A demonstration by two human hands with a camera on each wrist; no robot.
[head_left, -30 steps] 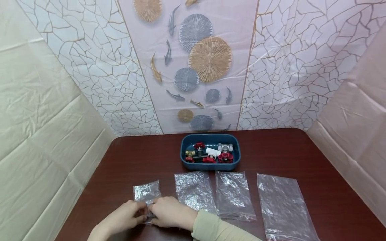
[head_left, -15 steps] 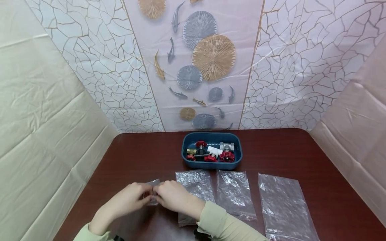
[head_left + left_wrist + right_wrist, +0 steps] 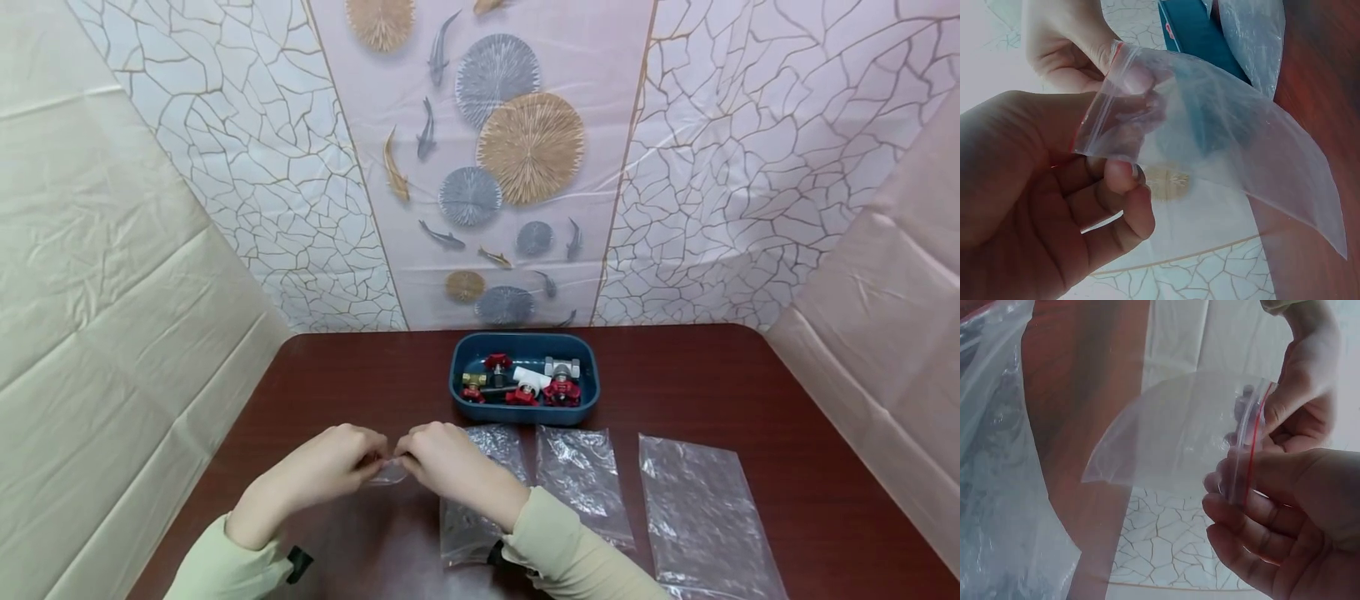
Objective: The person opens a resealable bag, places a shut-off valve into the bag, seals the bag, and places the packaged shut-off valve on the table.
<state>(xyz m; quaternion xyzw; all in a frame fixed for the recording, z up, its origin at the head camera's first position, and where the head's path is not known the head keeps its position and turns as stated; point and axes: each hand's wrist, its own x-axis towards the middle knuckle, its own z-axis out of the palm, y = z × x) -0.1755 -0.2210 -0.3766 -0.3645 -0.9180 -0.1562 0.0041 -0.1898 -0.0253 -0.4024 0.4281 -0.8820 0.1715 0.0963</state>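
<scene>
A small clear zip-lock bag [image 3: 1254, 137] with a red line along its mouth is held up off the table, between both hands. My left hand [image 3: 333, 462] pinches its zip edge on one side. Close beside it, my right hand [image 3: 450, 467] pinches the same edge on the other side. The right wrist view shows the bag [image 3: 1166, 431] hanging down from the fingers, with nothing visible inside. Fingertips show through the film near the zip. From the head view, only a sliver of the bag [image 3: 387, 475] shows between the hands.
A blue tray [image 3: 459, 408] at the back holds several valves with red handles and a white tee-shaped fitting [image 3: 531, 379]. Three larger clear bags lie on the dark red table [image 3: 360, 375]: one partly under my right forearm [image 3: 468, 533], a middle one [image 3: 581, 475], and the largest [image 3: 705, 508] rightmost.
Both hands have lifted the small bag from the table and moved forward and up with it. Their grip has gathered at its zip edge. The tray and larger bags have stayed put.
</scene>
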